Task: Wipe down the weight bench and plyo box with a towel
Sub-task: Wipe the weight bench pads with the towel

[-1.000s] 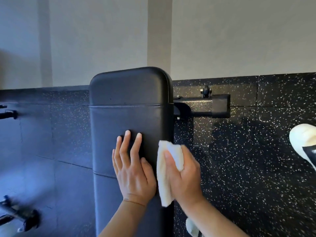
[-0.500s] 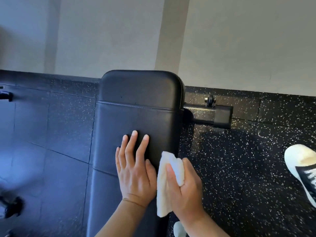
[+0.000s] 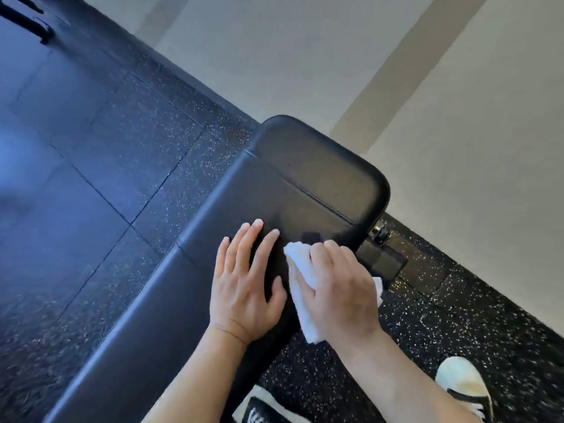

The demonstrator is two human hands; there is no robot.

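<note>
Black speckled rubber floor [image 3: 128, 154] meets a pale wall [image 3: 457, 117] at the far right. On it stands the bench [image 3: 305, 184], a long black padded slab running from near left to far right, its rounded end by the wall. Left hand [image 3: 247, 288] lies flat on the pad, fingers straight and slightly spread. Right hand [image 3: 338, 291] curls round a folded white towel [image 3: 297, 270], pressing it on the pad's right edge. Towel looks soft and light, best gripped bunched in the palm. Pad looks smooth, firm and heavy, likely slick. Plyo box is not visible. White shoes [image 3: 464, 383] show at the near right.
</note>
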